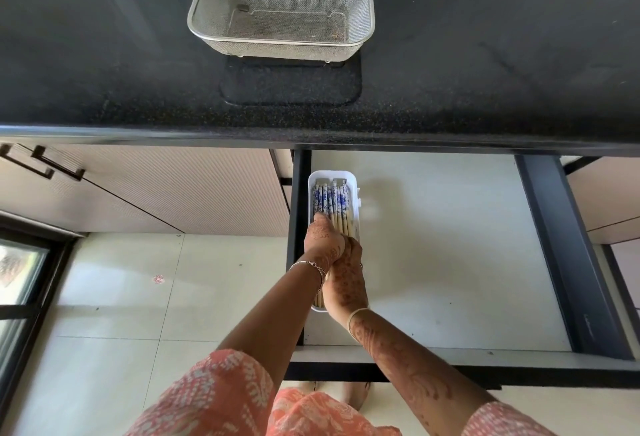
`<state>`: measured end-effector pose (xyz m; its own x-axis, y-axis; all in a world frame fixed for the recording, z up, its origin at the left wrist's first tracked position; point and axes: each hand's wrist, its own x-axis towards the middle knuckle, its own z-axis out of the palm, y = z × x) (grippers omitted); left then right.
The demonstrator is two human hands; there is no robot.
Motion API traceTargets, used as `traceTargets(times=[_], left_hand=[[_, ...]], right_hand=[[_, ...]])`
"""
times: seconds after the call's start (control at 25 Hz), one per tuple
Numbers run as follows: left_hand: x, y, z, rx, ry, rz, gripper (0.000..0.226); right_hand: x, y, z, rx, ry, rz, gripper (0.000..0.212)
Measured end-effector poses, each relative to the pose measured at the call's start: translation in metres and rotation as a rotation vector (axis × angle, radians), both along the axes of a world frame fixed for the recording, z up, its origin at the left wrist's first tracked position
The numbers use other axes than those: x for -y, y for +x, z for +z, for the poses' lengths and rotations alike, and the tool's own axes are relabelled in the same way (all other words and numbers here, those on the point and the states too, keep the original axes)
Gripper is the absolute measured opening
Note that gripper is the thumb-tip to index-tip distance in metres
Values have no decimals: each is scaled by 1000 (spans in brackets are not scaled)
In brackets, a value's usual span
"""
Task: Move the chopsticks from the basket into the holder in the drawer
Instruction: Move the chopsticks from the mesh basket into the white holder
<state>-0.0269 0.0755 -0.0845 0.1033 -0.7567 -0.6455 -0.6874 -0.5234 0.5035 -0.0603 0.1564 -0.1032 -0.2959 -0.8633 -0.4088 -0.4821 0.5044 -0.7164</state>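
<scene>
The metal mesh basket [281,10] stands on the dark counter with nothing in it. Below, the drawer [450,245] is pulled out, and a white holder [317,177] lies along its left side. Several chopsticks [330,200] with blue-and-white patterned tops lie side by side in the holder. My left hand [322,235] rests on the middle of the chopsticks with its fingers laid flat. My right hand [346,280] covers their lower ends, its fingers curled round them and partly hidden under the left hand.
The drawer's white floor stretches to the right of the holder, bounded by a dark rail [568,255]. The counter's front edge [311,136] overhangs the drawer's back. Closed cabinet doors [156,186] are at the left, with tiled floor [121,297] below.
</scene>
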Motion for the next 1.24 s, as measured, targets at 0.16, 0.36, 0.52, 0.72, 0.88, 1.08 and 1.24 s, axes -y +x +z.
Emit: traceTargets(times=[0.16, 0.36, 0.52, 0.72, 0.88, 1.08, 1.24], left_hand=[[-2, -1, 7, 8, -8, -9, 35], [-6, 8, 19, 12, -117, -1, 40], [-12, 31, 21, -5, -311, 28, 48], [-27, 65, 14, 26, -445, -193, 33], [-45, 71, 11, 167, -444, -549, 34], [-50, 73, 0, 303, -478, -719, 45], [-48, 73, -3, 317, -451, -741, 47]], right_hand=[[-3, -4, 2, -53, 43, 141, 68], [-9, -16, 6, -238, 0, 378, 68], [-5, -40, 6, -607, -217, 807, 45], [12, -75, 26, -815, -162, 1104, 49], [20, -74, 20, -1043, -43, 1477, 53], [22, -71, 19, -1163, -120, 1597, 58], [22, -72, 13, -1197, -161, 1617, 59]])
